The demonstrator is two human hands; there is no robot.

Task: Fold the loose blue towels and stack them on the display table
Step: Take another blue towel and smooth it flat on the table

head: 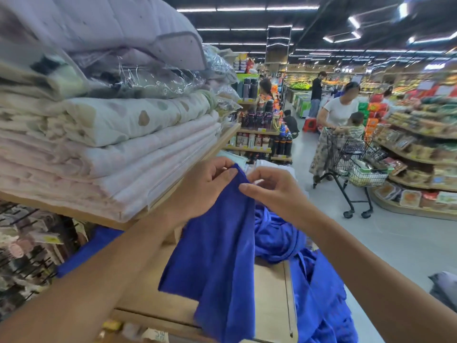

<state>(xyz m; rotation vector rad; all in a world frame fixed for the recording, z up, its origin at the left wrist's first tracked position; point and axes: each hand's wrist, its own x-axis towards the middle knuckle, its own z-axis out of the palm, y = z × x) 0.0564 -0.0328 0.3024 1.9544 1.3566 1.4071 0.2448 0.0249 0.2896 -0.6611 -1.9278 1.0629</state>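
Note:
A blue towel (217, 263) hangs down in front of me over the wooden display table (269, 290). My left hand (197, 191) pinches its top edge between thumb and fingers. My right hand (272, 186) pinches the same top corner from the right, so both hands meet at the towel's upper tip. A heap of loose blue towels (309, 276) lies on the right part of the table, spilling over its edge. A flat blue piece (84, 253) lies to the left under the shelf.
A wooden shelf (173, 184) at upper left carries stacked folded quilts (111, 134) close to my left arm. To the right runs an aisle with a person pushing a shopping cart (356, 167) and food shelves (420, 149).

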